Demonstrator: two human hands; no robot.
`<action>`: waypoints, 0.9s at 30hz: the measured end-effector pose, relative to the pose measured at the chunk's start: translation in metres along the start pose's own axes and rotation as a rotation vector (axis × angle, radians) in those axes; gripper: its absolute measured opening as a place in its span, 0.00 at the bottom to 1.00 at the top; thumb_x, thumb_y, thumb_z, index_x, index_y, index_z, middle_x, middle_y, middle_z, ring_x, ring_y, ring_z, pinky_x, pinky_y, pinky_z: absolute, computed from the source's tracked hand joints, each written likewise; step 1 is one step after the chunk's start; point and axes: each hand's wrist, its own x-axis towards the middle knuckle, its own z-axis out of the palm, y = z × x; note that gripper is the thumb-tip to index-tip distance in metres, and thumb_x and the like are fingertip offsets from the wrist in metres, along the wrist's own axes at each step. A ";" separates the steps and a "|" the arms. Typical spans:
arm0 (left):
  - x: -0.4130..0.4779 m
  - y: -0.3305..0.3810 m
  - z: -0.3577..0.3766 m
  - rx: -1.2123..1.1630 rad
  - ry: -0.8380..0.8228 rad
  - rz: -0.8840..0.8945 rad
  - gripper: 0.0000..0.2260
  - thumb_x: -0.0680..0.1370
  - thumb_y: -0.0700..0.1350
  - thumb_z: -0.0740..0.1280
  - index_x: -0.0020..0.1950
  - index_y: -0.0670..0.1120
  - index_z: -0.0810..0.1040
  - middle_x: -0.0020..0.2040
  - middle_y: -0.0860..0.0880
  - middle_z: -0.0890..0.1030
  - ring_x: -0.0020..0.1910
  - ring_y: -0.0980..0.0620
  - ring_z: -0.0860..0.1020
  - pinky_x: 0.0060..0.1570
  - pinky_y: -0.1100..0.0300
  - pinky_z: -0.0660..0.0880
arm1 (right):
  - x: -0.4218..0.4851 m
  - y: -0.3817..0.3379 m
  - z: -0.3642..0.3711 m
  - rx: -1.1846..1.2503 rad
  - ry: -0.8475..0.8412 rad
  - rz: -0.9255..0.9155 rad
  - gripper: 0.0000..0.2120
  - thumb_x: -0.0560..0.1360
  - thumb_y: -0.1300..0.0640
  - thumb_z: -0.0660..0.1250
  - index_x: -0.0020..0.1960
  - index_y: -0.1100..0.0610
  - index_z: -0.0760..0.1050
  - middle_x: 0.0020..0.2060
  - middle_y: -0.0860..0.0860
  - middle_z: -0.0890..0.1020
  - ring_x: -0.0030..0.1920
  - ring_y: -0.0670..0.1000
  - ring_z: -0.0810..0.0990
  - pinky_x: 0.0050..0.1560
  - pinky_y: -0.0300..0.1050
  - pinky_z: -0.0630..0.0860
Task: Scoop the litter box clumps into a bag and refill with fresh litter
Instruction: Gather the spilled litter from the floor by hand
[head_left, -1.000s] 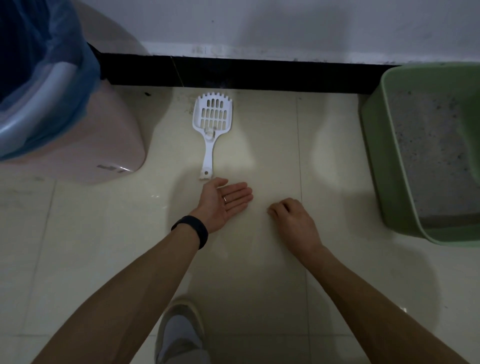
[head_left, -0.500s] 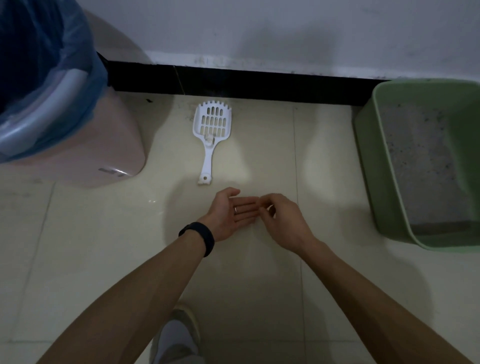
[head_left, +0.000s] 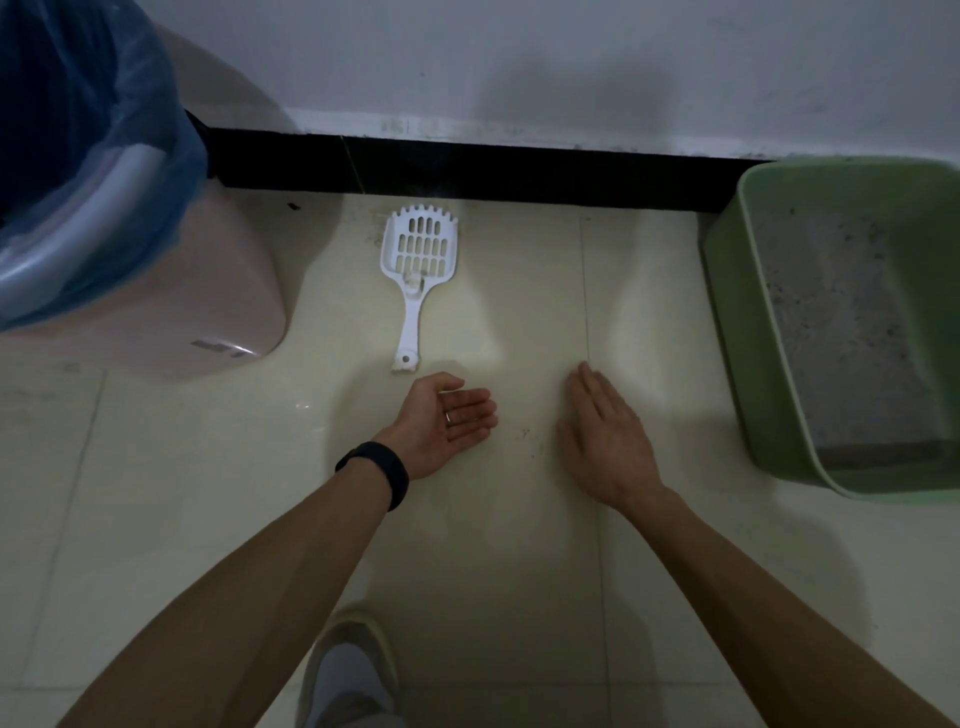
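While scoop (head_left: 418, 270) lies unused upper centre, left hand (head_left: 447, 421) sits palm-up, cupped, nothing visible in it; right hand (head_left: 602, 431) flat on floor (head_left: 208, 467), fingers straight, probably to sweep stray grains (head_left: 524, 434) into the cup; box (head_left: 732, 322) right edge, bagged bin (head_left: 218, 260) upper left

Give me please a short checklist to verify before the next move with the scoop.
1. Scoop lies free on floor, handle toward left hand: ok.
2. Left hand open, palm up; right hand open, palm down: ok.
3. Blue bag open in bin: ok.
4. Floor free of grains: not ok, specks between the hands.
5. Clumps left in litter box: cannot tell.
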 end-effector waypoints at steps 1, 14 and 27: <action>0.000 0.001 -0.002 -0.004 0.017 0.008 0.13 0.78 0.46 0.61 0.47 0.39 0.82 0.39 0.44 0.84 0.41 0.47 0.83 0.44 0.56 0.78 | 0.005 -0.003 0.000 -0.006 -0.058 -0.034 0.30 0.83 0.49 0.52 0.80 0.57 0.48 0.80 0.52 0.49 0.79 0.52 0.47 0.77 0.51 0.49; -0.011 0.017 -0.014 -0.174 0.073 0.110 0.15 0.78 0.46 0.59 0.48 0.38 0.82 0.41 0.43 0.85 0.40 0.47 0.85 0.48 0.56 0.79 | -0.043 -0.004 0.020 -0.030 -0.158 -0.402 0.27 0.83 0.48 0.51 0.78 0.60 0.59 0.78 0.55 0.60 0.78 0.52 0.57 0.76 0.52 0.59; -0.042 -0.026 -0.015 -0.269 0.098 0.171 0.17 0.79 0.46 0.58 0.53 0.38 0.82 0.51 0.41 0.85 0.48 0.45 0.85 0.48 0.56 0.80 | -0.009 0.002 0.018 -0.270 -0.303 -0.710 0.31 0.83 0.43 0.46 0.80 0.58 0.48 0.80 0.52 0.49 0.79 0.51 0.46 0.78 0.54 0.50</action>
